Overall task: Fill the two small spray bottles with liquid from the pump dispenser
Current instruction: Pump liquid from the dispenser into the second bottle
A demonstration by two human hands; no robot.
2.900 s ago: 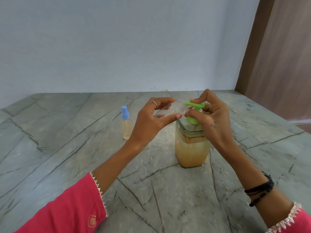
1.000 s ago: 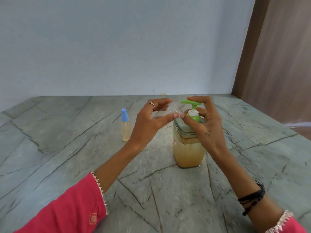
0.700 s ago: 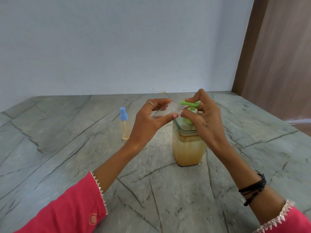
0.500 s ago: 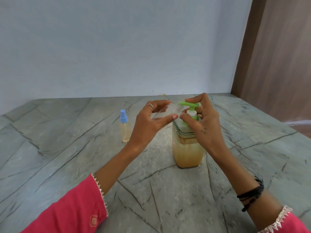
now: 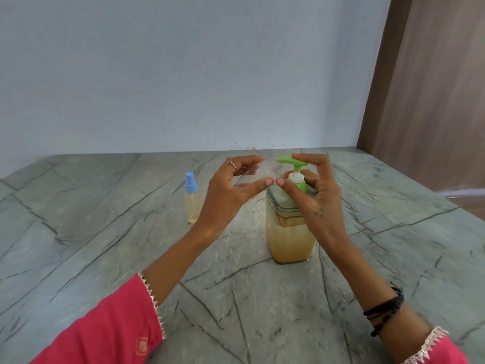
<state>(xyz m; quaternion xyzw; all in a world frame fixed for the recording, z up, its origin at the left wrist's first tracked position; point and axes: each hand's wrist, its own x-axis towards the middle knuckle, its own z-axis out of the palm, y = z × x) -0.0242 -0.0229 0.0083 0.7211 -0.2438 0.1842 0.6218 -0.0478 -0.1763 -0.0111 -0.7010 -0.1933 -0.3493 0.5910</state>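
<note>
Halfway through, by the look of it. One capped spray bottle (image 5: 193, 199) with a blue top, standing on the table (image 5: 78, 232) left of the hands, pale liquid visible inside, so judged filled and closed. Second, clear bottle (image 5: 258, 173) tilted in the air, gripped by the left hand (image 5: 231, 193) between thumb and fingers, open neck brought up to the green nozzle (image 5: 290, 161) of the pump dispenser (image 5: 288, 232). Only a trace of liquid apparent inside it; exact level hard to tell. Right hand (image 5: 312, 195) curled around the pump head, forefinger on top, thumb beside the white collar, ready for pressing. Dispenser upright on the table, roughly half full of amber liquid. Left to do: more pump strokes, then capping; that bottle's cap nowhere in view.
</note>
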